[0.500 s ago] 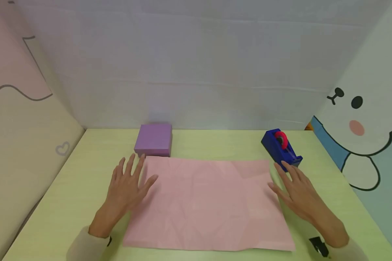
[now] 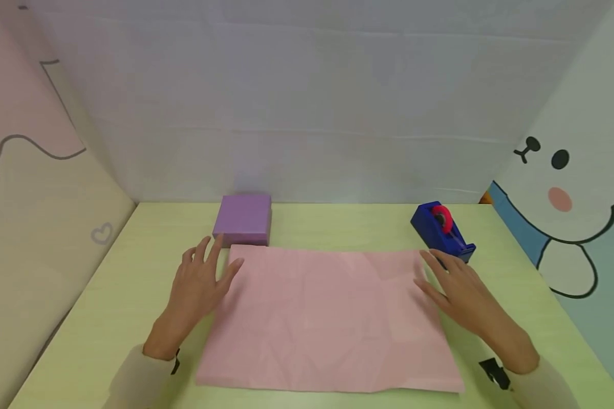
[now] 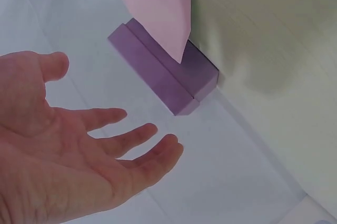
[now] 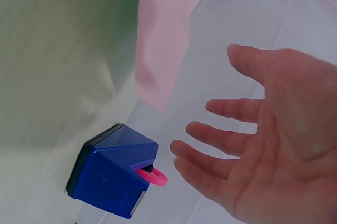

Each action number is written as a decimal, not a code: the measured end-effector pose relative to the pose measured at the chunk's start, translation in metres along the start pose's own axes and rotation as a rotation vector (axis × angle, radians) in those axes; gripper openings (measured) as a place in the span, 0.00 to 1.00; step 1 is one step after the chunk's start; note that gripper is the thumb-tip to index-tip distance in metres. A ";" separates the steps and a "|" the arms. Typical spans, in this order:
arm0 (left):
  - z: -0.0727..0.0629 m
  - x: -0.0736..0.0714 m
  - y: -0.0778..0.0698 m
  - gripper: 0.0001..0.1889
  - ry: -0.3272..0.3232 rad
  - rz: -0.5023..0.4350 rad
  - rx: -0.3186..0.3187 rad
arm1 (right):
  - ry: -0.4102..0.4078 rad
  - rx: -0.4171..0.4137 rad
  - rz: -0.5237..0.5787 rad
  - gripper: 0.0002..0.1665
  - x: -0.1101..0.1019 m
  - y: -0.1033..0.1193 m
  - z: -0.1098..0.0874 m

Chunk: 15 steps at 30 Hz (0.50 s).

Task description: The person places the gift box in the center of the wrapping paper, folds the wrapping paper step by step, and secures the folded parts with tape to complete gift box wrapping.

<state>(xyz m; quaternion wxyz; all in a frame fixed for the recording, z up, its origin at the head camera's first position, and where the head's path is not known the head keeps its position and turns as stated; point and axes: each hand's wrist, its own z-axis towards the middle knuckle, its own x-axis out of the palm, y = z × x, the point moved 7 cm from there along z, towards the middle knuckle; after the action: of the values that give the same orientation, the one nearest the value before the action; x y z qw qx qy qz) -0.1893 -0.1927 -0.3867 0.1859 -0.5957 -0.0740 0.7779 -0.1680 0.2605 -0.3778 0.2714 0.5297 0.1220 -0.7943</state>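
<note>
A sheet of pink paper (image 2: pixel 327 318), faintly creased, lies flat in the middle of the table. Over its left edge hovers my left hand (image 2: pixel 196 287), fingers spread and holding nothing. That hand's fingertips overlap the near corner of a purple box (image 2: pixel 244 217) in the head view; the left wrist view shows the palm bare beside the purple box (image 3: pixel 163 71). At the paper's right edge is my right hand (image 2: pixel 463 292), its fingers loosely extended, also holding nothing. Just beyond it stands a blue tape dispenser (image 2: pixel 435 230) with a pink-red roll, seen too in the right wrist view (image 4: pixel 113 171).
The pale yellow-green table (image 2: pixel 337 218) runs back to a white wall sheet (image 2: pixel 312 113). Side panels with cartoon drawings (image 2: pixel 560 199) flank it on the left and right. The box and the dispenser stand along the back.
Both hands have shifted slightly, the right one a little leftward over the paper's edge. The left fingers are a bit less spread. Paper, box and dispenser keep their places on the table.
</note>
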 end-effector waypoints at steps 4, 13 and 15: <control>0.005 0.000 0.000 0.36 -0.009 -0.022 -0.019 | -0.022 -0.037 0.008 0.32 -0.002 0.003 0.007; 0.015 -0.005 0.002 0.34 -0.050 -0.069 -0.086 | 0.042 -0.006 0.040 0.31 0.003 0.005 0.021; 0.016 -0.006 0.003 0.33 -0.054 -0.080 -0.099 | 0.044 -0.009 0.042 0.31 0.004 0.007 0.024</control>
<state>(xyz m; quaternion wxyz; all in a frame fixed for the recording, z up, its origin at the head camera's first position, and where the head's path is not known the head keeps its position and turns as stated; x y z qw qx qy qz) -0.2038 -0.1957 -0.3777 0.1850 -0.5798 -0.1410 0.7809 -0.1845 0.2420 -0.3710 0.2875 0.5483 0.1204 -0.7760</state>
